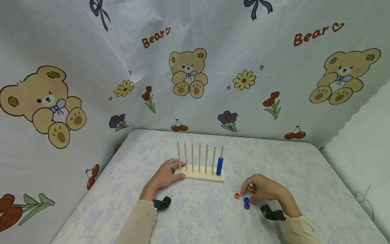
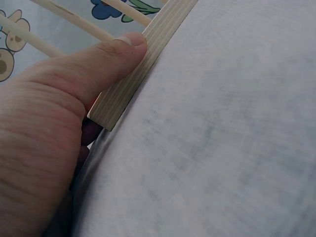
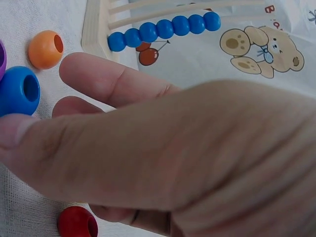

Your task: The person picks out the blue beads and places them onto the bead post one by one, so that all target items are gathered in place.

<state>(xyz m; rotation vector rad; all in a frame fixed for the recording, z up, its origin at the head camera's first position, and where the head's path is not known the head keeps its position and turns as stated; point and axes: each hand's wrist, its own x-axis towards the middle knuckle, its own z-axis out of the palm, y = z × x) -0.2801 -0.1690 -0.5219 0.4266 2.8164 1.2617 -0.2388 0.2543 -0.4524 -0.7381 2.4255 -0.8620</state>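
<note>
A wooden peg stand with a row of upright pegs stands on the table. Blue beads are stacked on its rightmost peg; the other pegs are bare. My left hand grips the stand's left end, thumb along the front of the base and fingers behind. My right hand hovers low over loose beads, thumb and index finger apart. Its thumb tip overlaps a loose blue bead; whether they touch I cannot tell. Around it lie an orange bead, a purple bead, a yellow-green bead and a red bead.
A pale patterned cloth covers the table. Behind it hangs a white sheet printed with bears and flowers. Each wrist carries a black camera mount, such as the left one. A white cable hangs beyond the right edge.
</note>
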